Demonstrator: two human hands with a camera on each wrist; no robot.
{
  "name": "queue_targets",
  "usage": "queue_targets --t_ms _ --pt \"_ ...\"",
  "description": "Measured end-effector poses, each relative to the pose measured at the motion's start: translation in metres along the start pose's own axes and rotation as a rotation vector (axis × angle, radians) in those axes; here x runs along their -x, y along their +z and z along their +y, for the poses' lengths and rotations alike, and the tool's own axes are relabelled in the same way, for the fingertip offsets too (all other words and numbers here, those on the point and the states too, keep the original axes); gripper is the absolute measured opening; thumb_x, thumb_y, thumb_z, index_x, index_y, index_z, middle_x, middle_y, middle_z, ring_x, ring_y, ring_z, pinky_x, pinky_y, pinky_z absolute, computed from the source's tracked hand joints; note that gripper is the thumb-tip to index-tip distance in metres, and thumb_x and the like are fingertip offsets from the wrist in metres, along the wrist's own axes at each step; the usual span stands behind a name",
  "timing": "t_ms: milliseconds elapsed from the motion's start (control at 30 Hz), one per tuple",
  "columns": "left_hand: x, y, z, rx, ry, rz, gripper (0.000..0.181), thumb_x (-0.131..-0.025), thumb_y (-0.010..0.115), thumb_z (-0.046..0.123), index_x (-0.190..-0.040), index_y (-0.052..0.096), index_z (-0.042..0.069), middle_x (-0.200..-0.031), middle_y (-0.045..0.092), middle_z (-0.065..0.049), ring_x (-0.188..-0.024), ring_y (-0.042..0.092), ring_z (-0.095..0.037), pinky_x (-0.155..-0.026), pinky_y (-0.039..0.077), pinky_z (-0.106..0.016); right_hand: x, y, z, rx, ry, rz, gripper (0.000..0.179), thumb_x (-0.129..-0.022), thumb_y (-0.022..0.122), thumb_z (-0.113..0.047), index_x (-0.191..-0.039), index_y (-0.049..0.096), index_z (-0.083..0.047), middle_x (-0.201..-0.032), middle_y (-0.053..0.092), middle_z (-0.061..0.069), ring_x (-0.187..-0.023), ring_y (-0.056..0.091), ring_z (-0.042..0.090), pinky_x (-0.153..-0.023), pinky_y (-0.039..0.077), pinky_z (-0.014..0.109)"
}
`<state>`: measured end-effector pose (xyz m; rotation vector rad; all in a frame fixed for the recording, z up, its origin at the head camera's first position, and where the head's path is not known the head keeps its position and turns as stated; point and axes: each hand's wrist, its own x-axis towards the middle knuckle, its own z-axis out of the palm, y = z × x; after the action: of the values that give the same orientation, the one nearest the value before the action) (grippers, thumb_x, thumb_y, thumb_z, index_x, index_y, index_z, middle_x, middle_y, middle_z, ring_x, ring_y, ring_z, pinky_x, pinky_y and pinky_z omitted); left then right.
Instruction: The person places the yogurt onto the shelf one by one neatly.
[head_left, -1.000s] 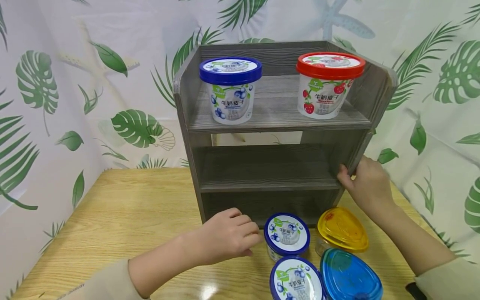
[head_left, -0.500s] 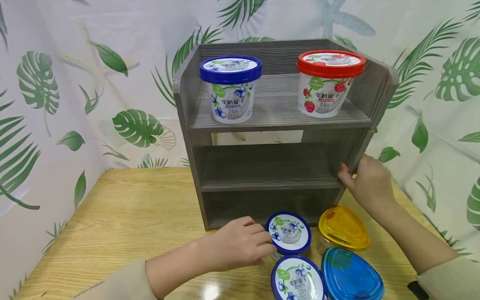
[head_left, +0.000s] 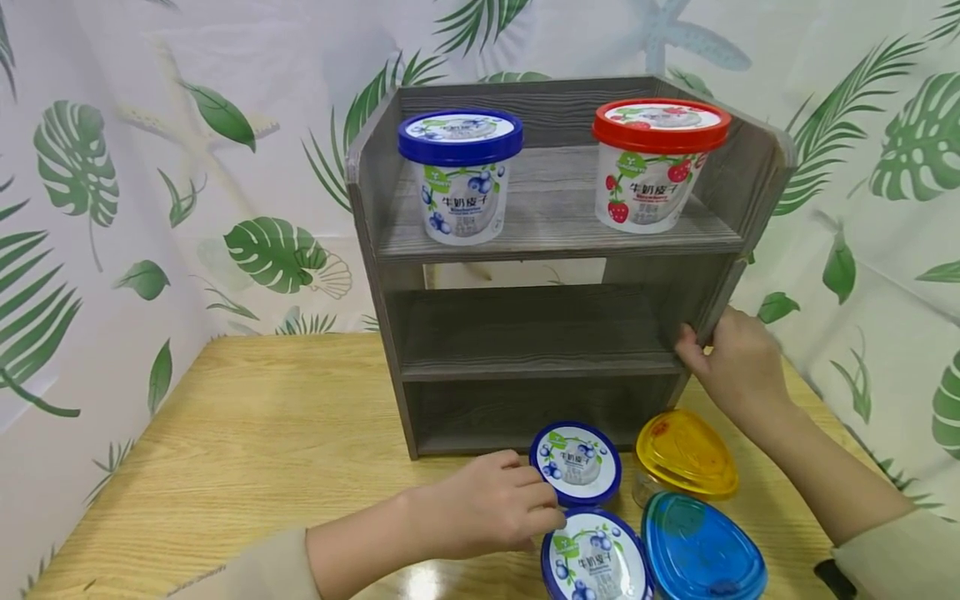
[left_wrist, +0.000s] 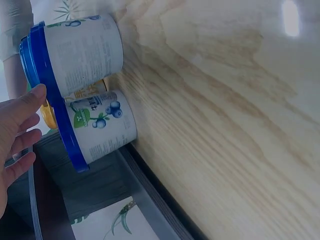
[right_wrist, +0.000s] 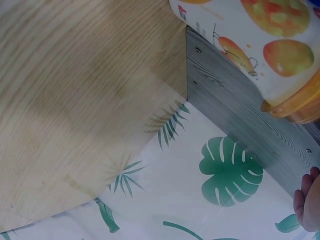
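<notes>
On the wooden table (head_left: 255,417), as the head view has it, stands a grey shelf unit (head_left: 558,248) with a blueberry tub (head_left: 461,179) and a strawberry tub (head_left: 656,167) on its top board. In front of the unit are the near blueberry tub (head_left: 600,562), the far blueberry tub (head_left: 576,462), a yellow-lidded container (head_left: 686,454) and a blue-lidded container (head_left: 701,546). The right hand (head_left: 742,367) grips the unit's right side panel, thumb at the front edge. The left hand (head_left: 498,504) is beside the two lower tubs.

Left wrist view: both lower tubs upright. The left thumb overlaps the near tub's lid rim, fingers loose and spread, grasping nothing; whether the thumb touches, I cannot tell.

Right wrist view: the side panel, a fruit-printed container and part of the right hand at the edge; its grip cannot be confirmed from here.

Step in hand, in my judgement: positioning to take the near tub while the unit is steadied. The next move seems to call for closing thumb and fingers round that lid, without knocking its neighbours.
</notes>
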<state>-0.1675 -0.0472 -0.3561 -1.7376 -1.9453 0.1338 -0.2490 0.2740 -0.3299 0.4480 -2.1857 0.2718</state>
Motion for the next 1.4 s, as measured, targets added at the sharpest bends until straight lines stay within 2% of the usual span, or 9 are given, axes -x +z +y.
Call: queue_targets --t_ms 200,300,500,600,733,933,1167,1300,1400 --pt "-0.006 0.000 0.008 -0.025 0.026 -0.002 0.019 -0.088 0.061 0.037 -0.104 0.064 0.027 -0.098 0.064 0.013 -0.090 0.058 -0.003 -0.072 0.041 -0.019 -0.001 -0.001 0.000 -0.002 0.007 0.008 0.026 -0.080 0.051 -0.023 -0.069 0.045 0.000 -0.055 0.048 0.014 -0.045 0.043 0.027 -0.040 0.034 0.035" --pt "-0.008 -0.003 0.013 0.008 0.044 0.004 0.017 -0.092 0.057 0.035 -0.104 0.065 0.026 -0.098 0.065 0.013 -0.089 0.058 -0.003 -0.074 0.042 -0.018 -0.001 0.000 0.000 -0.003 -0.002 0.013 0.026 -0.080 0.050 -0.024 -0.069 0.045 0.000 -0.055 0.047 0.013 -0.044 0.042 0.027 -0.040 0.033 0.034" --pt "-0.010 -0.010 0.019 0.061 0.053 -0.022 0.031 -0.091 0.054 0.048 -0.108 0.065 0.024 -0.101 0.066 0.012 -0.094 0.058 -0.002 -0.080 0.042 -0.016 0.000 0.001 0.002 0.006 -0.015 0.027 0.030 -0.082 0.047 -0.026 -0.070 0.045 0.001 -0.055 0.047 0.015 -0.044 0.042 0.028 -0.039 0.034 0.036" --pt "-0.011 -0.009 0.022 0.071 0.063 -0.024 0.029 -0.093 0.052 0.046 -0.108 0.065 0.025 -0.100 0.065 0.013 -0.094 0.058 -0.002 -0.080 0.042 -0.016 0.001 0.001 0.002 0.009 -0.011 0.028 0.031 -0.082 0.047 -0.027 -0.070 0.045 0.001 -0.055 0.047 0.015 -0.044 0.042 0.029 -0.040 0.034 0.037" --pt "-0.013 -0.005 0.027 0.143 0.067 -0.034 0.025 -0.095 0.051 0.038 -0.109 0.066 0.023 -0.099 0.065 0.013 -0.094 0.057 -0.001 -0.081 0.042 -0.013 0.001 0.001 0.001 0.009 -0.012 0.029 0.031 -0.082 0.046 -0.027 -0.069 0.045 0.001 -0.055 0.047 0.015 -0.044 0.042 0.029 -0.040 0.033 0.037" --pt "-0.011 -0.001 0.033 0.217 0.058 -0.077 0.026 -0.096 0.050 0.036 -0.111 0.065 0.021 -0.103 0.065 0.011 -0.096 0.057 -0.002 -0.086 0.041 -0.010 0.000 0.001 0.001 0.003 -0.014 0.022 0.029 -0.082 0.047 -0.025 -0.069 0.045 0.001 -0.055 0.045 0.013 -0.044 0.041 0.027 -0.041 0.032 0.035" --pt "-0.011 0.001 0.036 0.249 0.072 -0.074 0.024 -0.096 0.049 0.033 -0.109 0.064 0.020 -0.103 0.062 0.010 -0.096 0.053 -0.001 -0.091 0.038 -0.010 -0.001 0.000 0.002 0.008 -0.031 0.036 0.034 -0.084 0.044 -0.029 -0.070 0.045 0.002 -0.055 0.046 0.014 -0.044 0.041 0.029 -0.040 0.033 0.037" --pt "-0.011 0.004 0.038 0.242 0.086 -0.071 0.024 -0.095 0.050 0.033 -0.109 0.064 0.020 -0.105 0.062 0.010 -0.096 0.053 -0.001 -0.086 0.039 -0.009 -0.001 0.001 0.002 0.010 -0.038 0.042 0.035 -0.085 0.042 -0.030 -0.070 0.044 0.002 -0.055 0.046 0.014 -0.044 0.041 0.029 -0.041 0.033 0.037" --pt "-0.009 0.009 0.039 0.188 0.109 -0.027 0.021 -0.095 0.050 0.031 -0.106 0.065 0.021 -0.104 0.062 0.010 -0.094 0.053 0.000 -0.080 0.039 -0.008 0.000 0.001 0.002 0.013 -0.040 0.039 0.035 -0.084 0.042 -0.030 -0.070 0.045 0.001 -0.055 0.046 0.014 -0.044 0.041 0.029 -0.040 0.033 0.037"
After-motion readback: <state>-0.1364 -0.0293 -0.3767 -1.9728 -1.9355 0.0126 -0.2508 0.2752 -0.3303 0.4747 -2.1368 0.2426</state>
